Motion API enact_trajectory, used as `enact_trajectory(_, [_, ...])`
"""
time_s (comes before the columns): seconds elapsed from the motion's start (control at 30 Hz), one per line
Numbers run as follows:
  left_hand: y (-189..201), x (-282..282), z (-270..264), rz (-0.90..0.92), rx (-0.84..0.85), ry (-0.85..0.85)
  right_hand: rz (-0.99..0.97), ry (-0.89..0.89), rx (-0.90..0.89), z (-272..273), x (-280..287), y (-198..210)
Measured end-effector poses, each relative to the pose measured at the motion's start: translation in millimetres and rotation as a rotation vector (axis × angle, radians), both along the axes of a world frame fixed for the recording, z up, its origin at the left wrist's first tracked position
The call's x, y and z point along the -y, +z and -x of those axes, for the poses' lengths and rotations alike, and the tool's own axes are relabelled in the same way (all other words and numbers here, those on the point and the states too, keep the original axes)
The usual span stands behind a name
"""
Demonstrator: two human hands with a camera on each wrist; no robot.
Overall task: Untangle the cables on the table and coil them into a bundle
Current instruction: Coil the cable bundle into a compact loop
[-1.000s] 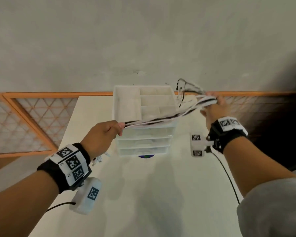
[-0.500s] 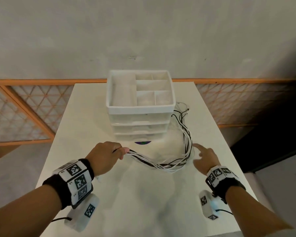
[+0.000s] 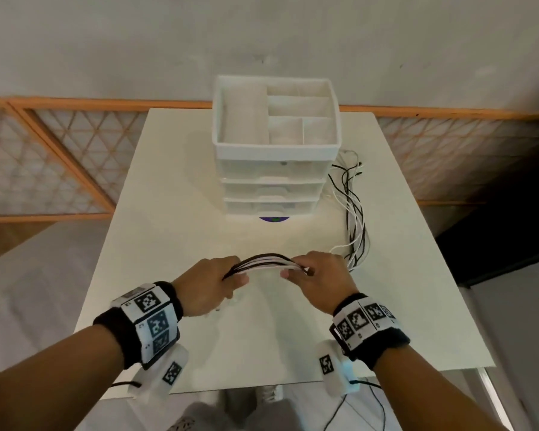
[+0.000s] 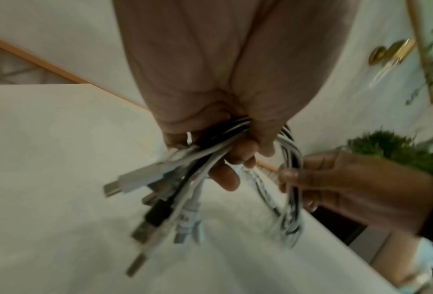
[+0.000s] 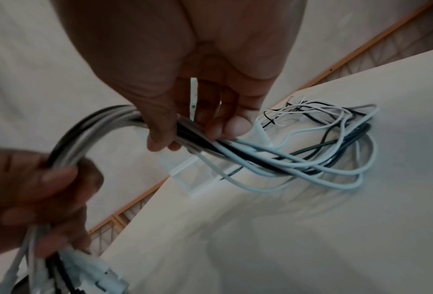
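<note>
Both hands (image 3: 263, 283) grip cables (image 3: 266, 262) near table (image 3: 175, 188) front edge

I seem to be in a plain indoor room, more like a home or small office corner than a workshop. I stand at a white table (image 3: 175, 231) against a bare pale wall (image 3: 137, 42), with an orange-framed lattice panel (image 3: 44, 157) along it. A white plastic drawer organizer (image 3: 276, 181) sits on the table, and green plants (image 4: 396, 147) show at one side.
</note>
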State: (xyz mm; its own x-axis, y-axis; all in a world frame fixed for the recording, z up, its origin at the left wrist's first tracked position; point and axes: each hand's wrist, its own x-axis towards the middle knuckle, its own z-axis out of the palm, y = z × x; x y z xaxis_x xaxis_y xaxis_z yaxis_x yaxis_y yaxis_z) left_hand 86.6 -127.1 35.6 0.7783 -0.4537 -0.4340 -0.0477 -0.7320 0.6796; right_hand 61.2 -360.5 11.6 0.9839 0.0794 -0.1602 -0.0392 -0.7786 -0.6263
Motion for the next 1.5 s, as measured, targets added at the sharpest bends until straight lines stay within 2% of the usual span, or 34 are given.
enact_trajectory(0.03, [-6, -7, 5, -0.034, -0.019, -0.012, 0.059, 0.013, -0.056, 4, -6, -1])
enact_trajectory(0.1, [-12, -14, 12, -0.088, -0.031, -0.041, 0.301, 0.06, -0.143, 13, -24, 1])
enact_trajectory(0.17, [-15, -14, 15, -0.126, 0.001, -0.109, 0.463, 0.148, -0.044, 19, -48, 3])
enact_trajectory(0.23, [-16, -14, 16, -0.144, 0.048, -0.171, 0.393, 0.241, 0.015, 22, -77, 10])
enact_trajectory(0.27, [-15, -15, 16, -0.136, 0.06, -0.178, 0.287, 0.256, -0.001, 19, -89, 13])
enact_trajectory(0.37, [-13, -32, 14, -0.11, 0.116, -0.15, -0.019, 0.127, -0.092, 12, -104, 19])
enact_trajectory(0.43, [-16, -49, 13, -0.142, 0.191, -0.166, -0.122, 0.011, -0.077, 10, -100, 19])
enact_trajectory(0.5, [-20, -62, 14, -0.156, 0.17, -0.192, -0.113, -0.013, -0.081, 13, -98, 17])
enact_trajectory(0.6, [-20, -60, 16, -0.138, 0.072, -0.218, 0.008, 0.143, -0.143, 22, -103, 16])
enact_trajectory(0.7, [-9, -57, 15, -0.116, 0.059, -0.243, -0.043, 0.208, -0.115, 21, -113, 20])
enact_trajectory(0.77, [2, -59, 12, -0.046, 0.056, -0.185, -0.153, 0.188, -0.055, 17, -109, 22])
enact_trajectory(0.87, [14, -69, 4, 0.15, -0.001, 0.011, -0.331, 0.148, 0.022, 14, -97, 28])
enact_trajectory(0.9, [15, -71, 3, 0.276, -0.065, 0.118, -0.375, 0.13, 0.044, 13, -94, 30])
enact_trajectory(1.0, [14, -67, 7, 0.662, -0.418, 0.443, -0.496, 0.101, 0.078, 11, -86, 34])
enact_trajectory(1.07, [14, -59, 8, 0.829, -0.577, 0.547, -0.547, 0.103, 0.076, 8, -83, 36])
enact_trajectory(1.1, [14, -54, 8, 0.872, -0.604, 0.58, -0.552, 0.113, 0.067, 7, -82, 37])
enact_trajectory(1.17, [21, -47, 8, 0.86, -0.578, 0.629, -0.526, 0.145, 0.048, 7, -80, 38])
enact_trajectory(1.33, [38, -35, 7, 0.64, -0.329, 0.619, -0.405, 0.205, 0.052, 6, -82, 35])
enact_trajectory(1.4, [40, -34, 6, 0.608, -0.28, 0.609, -0.411, 0.21, 0.11, 5, -86, 35])
enact_trajectory(1.5, [43, -32, 7, 0.584, -0.303, 0.557, -0.424, 0.241, 0.285, 8, -93, 31])
